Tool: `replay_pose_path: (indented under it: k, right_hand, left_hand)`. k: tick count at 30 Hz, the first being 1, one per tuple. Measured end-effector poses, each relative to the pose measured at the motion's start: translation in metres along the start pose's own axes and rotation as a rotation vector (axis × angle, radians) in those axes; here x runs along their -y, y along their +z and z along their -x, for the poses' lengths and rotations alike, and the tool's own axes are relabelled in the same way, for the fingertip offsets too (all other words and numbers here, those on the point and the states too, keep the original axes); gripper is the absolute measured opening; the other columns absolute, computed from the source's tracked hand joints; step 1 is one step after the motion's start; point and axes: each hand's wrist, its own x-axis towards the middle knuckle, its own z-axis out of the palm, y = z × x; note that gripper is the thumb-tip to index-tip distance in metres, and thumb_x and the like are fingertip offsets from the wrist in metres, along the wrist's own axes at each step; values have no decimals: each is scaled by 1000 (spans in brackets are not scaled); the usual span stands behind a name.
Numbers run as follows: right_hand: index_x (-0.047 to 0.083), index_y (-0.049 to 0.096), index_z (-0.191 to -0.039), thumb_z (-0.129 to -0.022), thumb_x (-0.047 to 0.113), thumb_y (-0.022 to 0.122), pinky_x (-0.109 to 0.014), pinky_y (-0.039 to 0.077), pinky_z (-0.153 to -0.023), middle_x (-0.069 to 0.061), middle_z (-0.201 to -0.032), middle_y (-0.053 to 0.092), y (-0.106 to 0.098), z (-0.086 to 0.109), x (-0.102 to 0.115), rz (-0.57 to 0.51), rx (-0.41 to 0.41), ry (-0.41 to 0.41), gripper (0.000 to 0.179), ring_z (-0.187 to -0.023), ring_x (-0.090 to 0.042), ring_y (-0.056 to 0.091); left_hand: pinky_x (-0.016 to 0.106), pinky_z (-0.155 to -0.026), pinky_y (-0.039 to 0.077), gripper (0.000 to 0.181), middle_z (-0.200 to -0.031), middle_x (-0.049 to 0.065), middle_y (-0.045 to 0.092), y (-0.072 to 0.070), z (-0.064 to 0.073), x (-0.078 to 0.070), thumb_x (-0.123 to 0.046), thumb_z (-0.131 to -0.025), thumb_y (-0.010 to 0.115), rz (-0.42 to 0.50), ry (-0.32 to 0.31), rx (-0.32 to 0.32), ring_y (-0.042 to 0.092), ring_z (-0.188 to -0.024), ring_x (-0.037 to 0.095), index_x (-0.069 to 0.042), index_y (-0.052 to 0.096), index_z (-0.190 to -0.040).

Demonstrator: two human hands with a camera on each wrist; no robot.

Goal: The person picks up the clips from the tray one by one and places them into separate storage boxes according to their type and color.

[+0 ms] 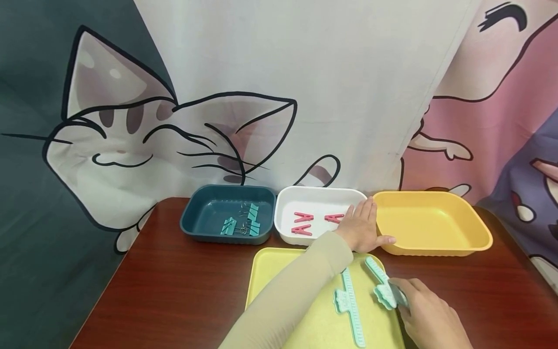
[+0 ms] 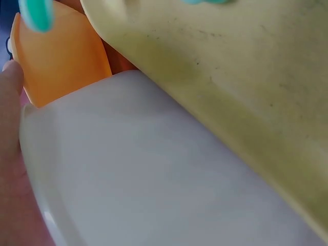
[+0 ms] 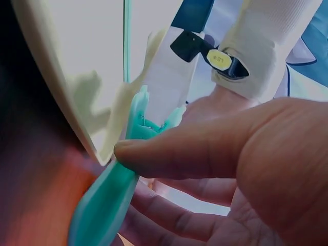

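Note:
My left hand (image 1: 359,225) lies with straight fingers over the right end of the white tray (image 1: 287,191), its thumb reaching to the yellow tray's (image 1: 436,223) rim. In the left wrist view a strip of that hand (image 2: 10,128) shows beside the white tray (image 2: 154,154). My right hand (image 1: 429,312) pinches a mint-green bag clip (image 1: 383,293) above the right edge of the pale yellow flat tray (image 1: 279,271). The right wrist view shows thumb and fingers on the clip (image 3: 107,200). A second mint bag clip (image 1: 353,310) lies on the flat tray.
Several red clothespins (image 1: 302,230) lie in the white tray. To its left, a dark blue tray (image 1: 205,213) holds several teal binder clips (image 1: 228,226). Everything stands on a brown wooden table (image 1: 174,291), with a cat-print curtain (image 1: 348,97) behind it.

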Motion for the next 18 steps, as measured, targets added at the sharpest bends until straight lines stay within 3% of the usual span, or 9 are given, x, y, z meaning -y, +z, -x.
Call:
replay_pose_path:
  k: [6,18]
  right_hand:
    - [5,66,-123,-73,1,84,-58,53,-65,-13,-109,65,-8,2,-7,-7,-68,13,53,-87,-32,66]
    - [7,67,-120,-74,-5,79,-60,50,-61,-11,-108,65,-20,5,-12,-34,-217,-34,50,-85,-34,66]
  left_hand:
    - [31,-123,10,99,-169,0,0,0,1,0,-80,-93,21,1,0,-14,2,-154,12,-12,2,-163]
    - [31,-123,8,100,-169,-2,-2,2,-1,-1,-81,-92,20,3,-8,-2,0,-154,11,-13,0,-163]
